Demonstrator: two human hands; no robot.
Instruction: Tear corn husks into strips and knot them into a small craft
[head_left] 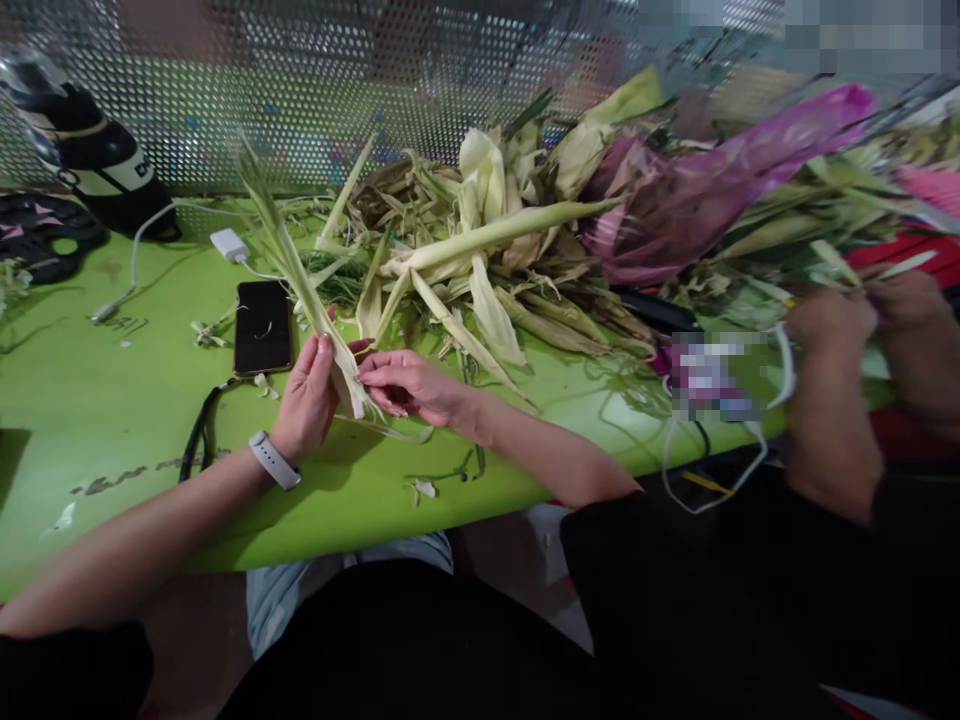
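A long, pale green corn husk (292, 262) slants up and leftward from my left hand (307, 393), whose fingers and thumb are closed round its lower part. My right hand (409, 385) pinches at the white lower end of the same husk, its thumb and fingertips against the edge. Thin torn strips hang below that end, close to the green table (450, 500). Just behind my left hand lies a black phone (262, 325). Beyond both hands spreads a heap of corn husks (495, 235), some green, some dry and brown.
A purple plastic bag (675, 210) rests on the heap's right side. A dark bottle (97, 150) stands at the back left, near a white charger (229, 245) with its cable. At right, a co-worker's hands (832, 320) hold husk pieces. A perforated metal panel (300, 90) borders the back.
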